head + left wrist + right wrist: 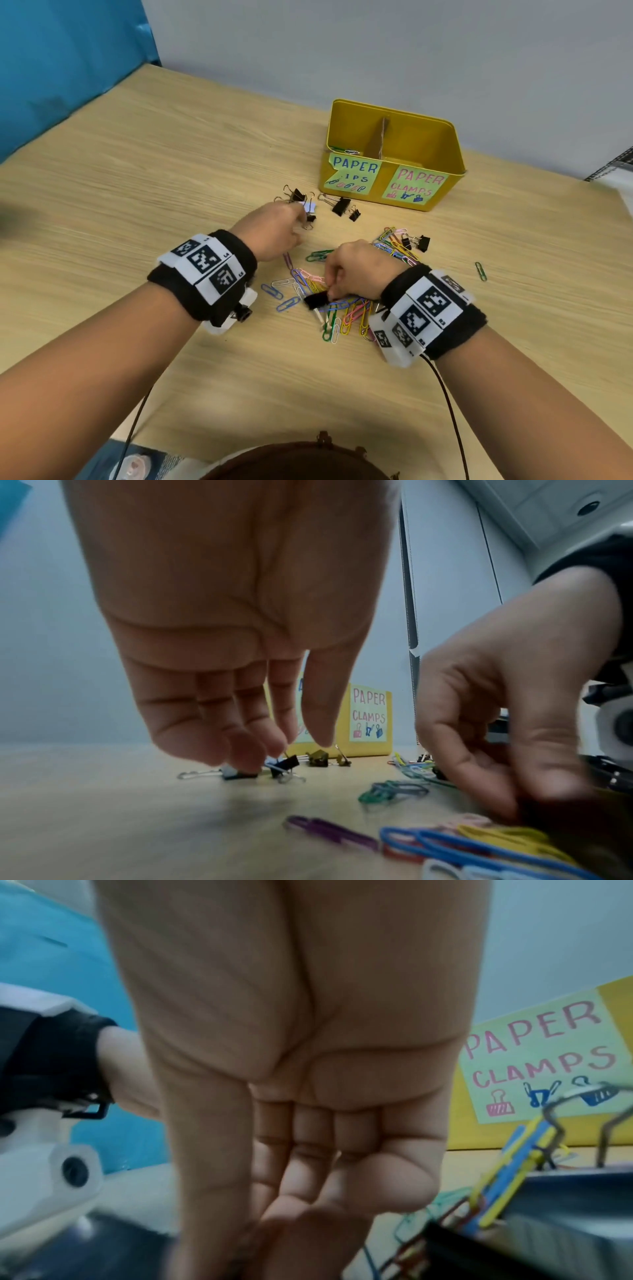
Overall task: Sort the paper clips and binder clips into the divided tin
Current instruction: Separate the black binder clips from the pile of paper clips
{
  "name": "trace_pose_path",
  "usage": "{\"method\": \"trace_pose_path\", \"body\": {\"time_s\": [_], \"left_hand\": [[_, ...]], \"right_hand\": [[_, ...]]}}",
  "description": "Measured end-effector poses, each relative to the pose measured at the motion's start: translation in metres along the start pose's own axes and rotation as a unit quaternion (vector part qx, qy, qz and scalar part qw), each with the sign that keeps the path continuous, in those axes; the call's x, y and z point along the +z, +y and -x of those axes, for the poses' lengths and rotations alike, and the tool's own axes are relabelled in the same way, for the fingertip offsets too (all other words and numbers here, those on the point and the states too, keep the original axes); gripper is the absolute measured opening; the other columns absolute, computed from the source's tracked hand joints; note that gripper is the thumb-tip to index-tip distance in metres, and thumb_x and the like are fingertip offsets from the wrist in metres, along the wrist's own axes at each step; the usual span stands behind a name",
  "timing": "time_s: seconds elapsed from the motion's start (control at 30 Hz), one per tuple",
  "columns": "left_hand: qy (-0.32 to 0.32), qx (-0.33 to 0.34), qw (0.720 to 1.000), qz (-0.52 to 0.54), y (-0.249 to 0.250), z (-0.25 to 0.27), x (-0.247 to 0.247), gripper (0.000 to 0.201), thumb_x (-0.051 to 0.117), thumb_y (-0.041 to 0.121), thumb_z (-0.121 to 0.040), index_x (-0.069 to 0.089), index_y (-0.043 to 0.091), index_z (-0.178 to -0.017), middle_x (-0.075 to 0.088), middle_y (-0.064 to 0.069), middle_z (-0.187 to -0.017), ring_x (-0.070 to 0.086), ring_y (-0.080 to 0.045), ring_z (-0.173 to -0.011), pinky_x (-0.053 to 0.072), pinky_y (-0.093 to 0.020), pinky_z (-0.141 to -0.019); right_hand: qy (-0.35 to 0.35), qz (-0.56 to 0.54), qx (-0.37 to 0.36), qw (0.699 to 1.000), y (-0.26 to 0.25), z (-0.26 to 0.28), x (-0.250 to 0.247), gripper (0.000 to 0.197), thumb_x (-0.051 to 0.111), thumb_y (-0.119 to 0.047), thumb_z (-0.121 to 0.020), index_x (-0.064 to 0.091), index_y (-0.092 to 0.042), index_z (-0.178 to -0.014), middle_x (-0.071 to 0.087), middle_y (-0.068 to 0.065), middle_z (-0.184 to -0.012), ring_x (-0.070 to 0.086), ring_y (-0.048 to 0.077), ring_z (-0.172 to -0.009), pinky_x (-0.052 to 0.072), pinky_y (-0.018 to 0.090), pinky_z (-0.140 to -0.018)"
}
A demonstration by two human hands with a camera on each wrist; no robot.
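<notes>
The yellow tin (455,147) stands at the back right, split by a cardboard divider (382,137). Its left label reads paper clips, its right label (368,714) paper clamps; a few paper clips (346,151) lie in the left part. My left hand (301,219) reaches down with fairly straight fingers, its fingertips (246,761) touching small black binder clips (284,764); the thumb stays apart. My right hand (329,291) pinches a black binder clip (315,299) just above the coloured paper clip pile (346,311). In the right wrist view the right hand (267,1226) has thumb and fingers meeting.
More black binder clips (340,205) lie in front of the tin, and two (416,241) sit by a second paper clip heap (394,246). A lone green clip (480,270) lies to the right. A blue panel (68,68) borders the table's left side.
</notes>
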State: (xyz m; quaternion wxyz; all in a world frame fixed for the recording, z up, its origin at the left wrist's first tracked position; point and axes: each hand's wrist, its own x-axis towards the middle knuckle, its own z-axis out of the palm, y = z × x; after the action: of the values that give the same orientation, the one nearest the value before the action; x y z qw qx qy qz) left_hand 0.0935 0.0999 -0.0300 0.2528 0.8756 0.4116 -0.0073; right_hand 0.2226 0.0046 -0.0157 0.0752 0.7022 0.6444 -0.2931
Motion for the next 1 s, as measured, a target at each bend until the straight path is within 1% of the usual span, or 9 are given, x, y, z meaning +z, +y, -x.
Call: {"method": "trace_pose_path", "body": {"time_s": [0.1,0.2,0.3,0.4,0.53,0.67,0.77,0.9,1.0], "left_hand": [[-0.083,0.048,0.995,-0.019,0.004,0.005,0.004,0.049,0.058,0.010,-0.085,0.051,0.019,-0.132,0.052,-0.011,-0.121,0.051,-0.024,-0.115,0.038,-0.028,-0.096],[-0.162,0.083,0.980,-0.077,0.007,0.009,0.012,0.057,0.051,0.014,-0.088,0.037,0.030,-0.142,0.045,-0.015,-0.125,0.044,-0.030,-0.121,0.037,-0.037,-0.106],[-0.188,0.092,0.975,-0.079,0.005,0.013,0.014,0.052,0.046,0.013,-0.091,0.041,0.032,-0.139,0.045,-0.013,-0.123,0.045,-0.029,-0.120,0.037,-0.039,-0.106],[-0.150,0.090,0.984,-0.042,0.003,0.015,0.012,0.044,0.053,0.014,-0.089,0.054,0.029,-0.130,0.047,-0.011,-0.121,0.044,-0.027,-0.121,0.036,-0.036,-0.106],[-0.104,0.080,0.990,-0.052,0.005,0.018,0.011,0.051,0.068,0.023,-0.080,0.052,0.027,-0.129,0.045,-0.009,-0.123,0.039,-0.026,-0.122,0.036,-0.038,-0.105],[-0.127,0.100,0.986,-0.050,0.009,0.022,0.011,0.053,0.073,0.019,-0.073,0.055,0.022,-0.123,0.047,-0.009,-0.118,0.045,-0.025,-0.117,0.041,-0.038,-0.099],[-0.156,0.096,0.981,-0.066,0.009,0.026,0.014,0.058,0.067,0.012,-0.076,0.051,0.025,-0.130,0.044,-0.012,-0.122,0.044,-0.029,-0.118,0.042,-0.039,-0.101],[-0.222,0.081,0.968,-0.086,0.008,0.027,0.012,0.063,0.062,0.011,-0.080,0.043,0.031,-0.136,0.039,-0.012,-0.123,0.047,-0.029,-0.115,0.044,-0.040,-0.100],[-0.259,0.096,0.957,-0.090,0.006,0.030,0.010,0.069,0.058,0.009,-0.078,0.040,0.038,-0.137,0.037,-0.008,-0.108,0.054,-0.032,-0.105,0.048,-0.042,-0.093]], "right_hand": [[0.034,-0.016,0.013,0.999,0.003,-0.002,-0.012,0.012,0.066,-0.007,-0.079,0.072,-0.009,-0.090,0.060,-0.002,-0.072,0.055,0.014,-0.079,0.040,0.021,-0.068],[0.155,-0.069,0.028,0.985,0.006,-0.003,-0.027,0.019,0.058,-0.004,-0.086,0.070,-0.010,-0.099,0.068,0.006,-0.095,0.061,0.020,-0.094,0.040,0.020,-0.075],[0.222,-0.051,0.044,0.973,0.010,-0.005,-0.030,0.034,0.053,-0.005,-0.089,0.062,-0.016,-0.119,0.059,0.010,-0.124,0.055,0.025,-0.115,0.043,0.028,-0.094],[0.147,-0.027,0.068,0.986,0.015,-0.008,-0.019,0.039,0.044,0.000,-0.090,0.061,-0.016,-0.120,0.057,0.011,-0.128,0.055,0.027,-0.116,0.046,0.035,-0.098],[0.036,0.030,0.037,0.998,0.002,-0.005,-0.003,0.035,0.044,-0.009,-0.091,0.065,-0.026,-0.113,0.058,0.007,-0.124,0.052,0.028,-0.118,0.040,0.043,-0.104],[0.062,0.033,0.023,0.997,-0.006,0.005,-0.004,0.018,0.059,-0.034,-0.083,0.067,-0.023,-0.095,0.065,0.005,-0.107,0.057,0.026,-0.105,0.047,0.038,-0.091],[-0.005,0.071,0.004,0.997,-0.014,0.012,0.006,0.043,0.069,-0.052,-0.071,0.064,-0.017,-0.094,0.061,0.003,-0.088,0.058,0.023,-0.085,0.048,0.032,-0.071],[0.005,0.104,0.004,0.995,-0.025,0.014,0.012,0.033,0.064,-0.037,-0.077,0.060,-0.008,-0.093,0.049,0.006,-0.077,0.051,0.027,-0.074,0.040,0.029,-0.060],[0.041,0.046,0.033,0.998,-0.018,0.013,-0.009,0.032,0.061,-0.030,-0.078,0.062,-0.006,-0.099,0.053,0.007,-0.079,0.052,0.025,-0.078,0.040,0.027,-0.060]]}}
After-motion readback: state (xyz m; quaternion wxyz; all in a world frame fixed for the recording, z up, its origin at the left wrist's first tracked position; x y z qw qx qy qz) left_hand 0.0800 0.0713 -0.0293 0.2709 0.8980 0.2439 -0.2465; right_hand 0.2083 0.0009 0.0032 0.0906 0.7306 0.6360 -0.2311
